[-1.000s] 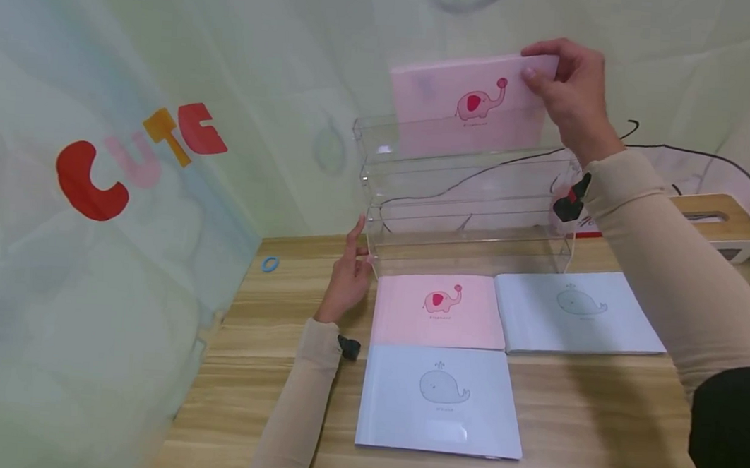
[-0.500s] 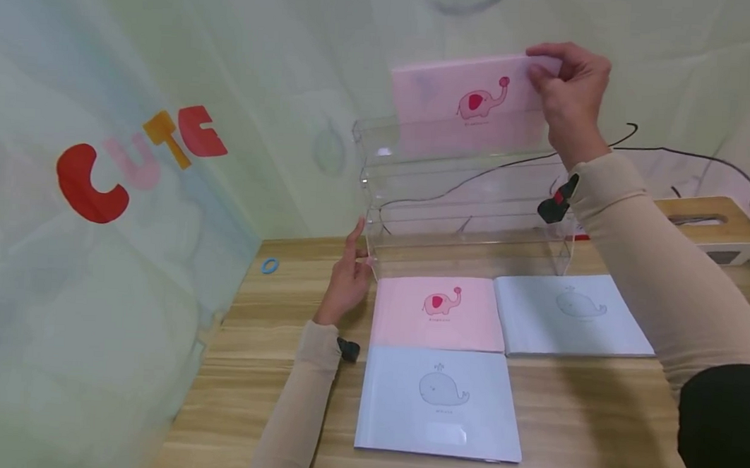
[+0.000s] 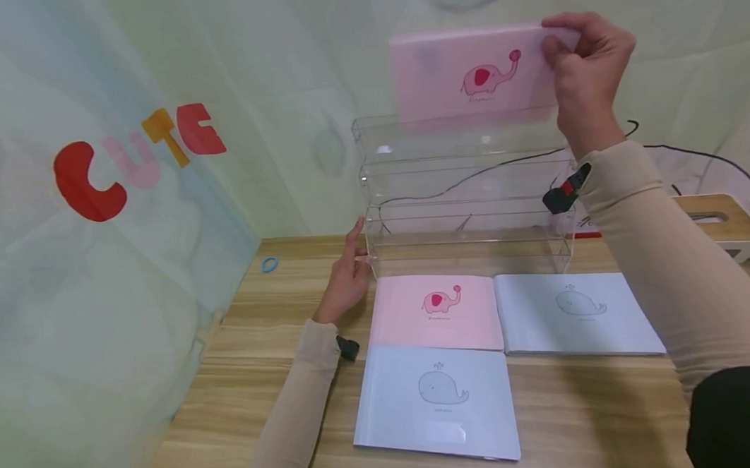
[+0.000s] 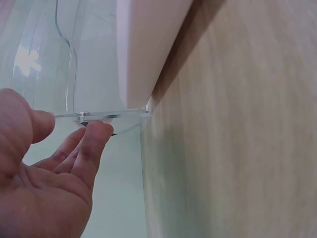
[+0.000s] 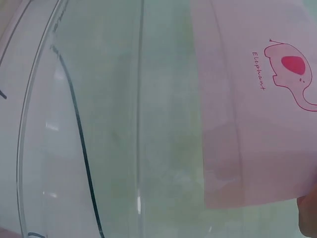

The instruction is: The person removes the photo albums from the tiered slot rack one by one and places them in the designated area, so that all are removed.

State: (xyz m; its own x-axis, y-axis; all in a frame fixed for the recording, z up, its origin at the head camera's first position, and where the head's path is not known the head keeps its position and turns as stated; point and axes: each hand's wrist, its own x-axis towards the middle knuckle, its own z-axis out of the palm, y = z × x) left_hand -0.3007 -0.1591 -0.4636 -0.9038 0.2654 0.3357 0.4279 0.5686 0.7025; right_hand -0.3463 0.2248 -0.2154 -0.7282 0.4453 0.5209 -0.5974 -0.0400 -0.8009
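In the head view, my right hand (image 3: 593,76) pinches the upper right corner of a pink elephant notebook (image 3: 434,74), thumb in front. The notebook stands upright at the top of a clear acrylic rack (image 3: 464,231), its lower edge behind the top front panel. In the right wrist view, the elephant cover (image 5: 247,148) shows at the right, with only part of the hand at the edge. My left hand (image 3: 347,282) touches the rack's left side low down. In the left wrist view, its fingertips (image 4: 101,130) and thumb meet the side panel's outer face.
Another pink elephant notebook (image 3: 399,320) lies before the rack. A blue whale notebook (image 3: 391,418) lies nearer, and a second blue whale notebook (image 3: 535,334) to the right. A wood-topped box (image 3: 745,214), black cable (image 3: 685,150) and blue ring (image 3: 269,264) are around.
My right hand has raised the pink notebook, so its lower edge now sits higher in the rack's top tier. The left hand has stayed at the rack's side.
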